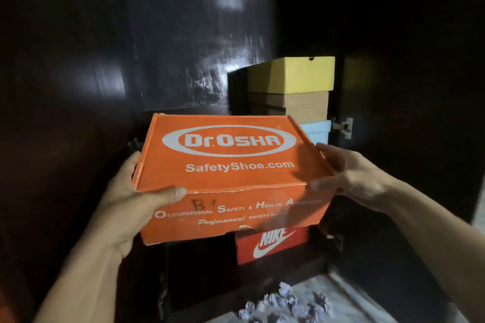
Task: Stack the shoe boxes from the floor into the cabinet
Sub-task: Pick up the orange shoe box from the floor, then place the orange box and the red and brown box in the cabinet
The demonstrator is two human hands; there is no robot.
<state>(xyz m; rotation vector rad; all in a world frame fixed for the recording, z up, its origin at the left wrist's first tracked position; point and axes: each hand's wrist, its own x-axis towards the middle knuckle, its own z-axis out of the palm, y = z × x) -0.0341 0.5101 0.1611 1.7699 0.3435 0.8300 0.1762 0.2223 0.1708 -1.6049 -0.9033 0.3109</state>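
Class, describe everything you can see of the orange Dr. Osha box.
The orange Dr. Osha box looks like cardboard, lid shut, printed in white with an oval logo and "SafetyShoe.com"; "B" is handwritten on its front. It is level and carried before the dark cabinet. The left hand and right hand grip its sides.

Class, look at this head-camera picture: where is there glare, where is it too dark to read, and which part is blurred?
Head view: glare streaks the glossy cabinet back panel; the cabinet's sides and top fall into near-black shadow; the right hand is motion-blurred, smearing the print on the orange Dr.Osha box beside it; the left hand is sharper; wide-angle distortion bows the edges.
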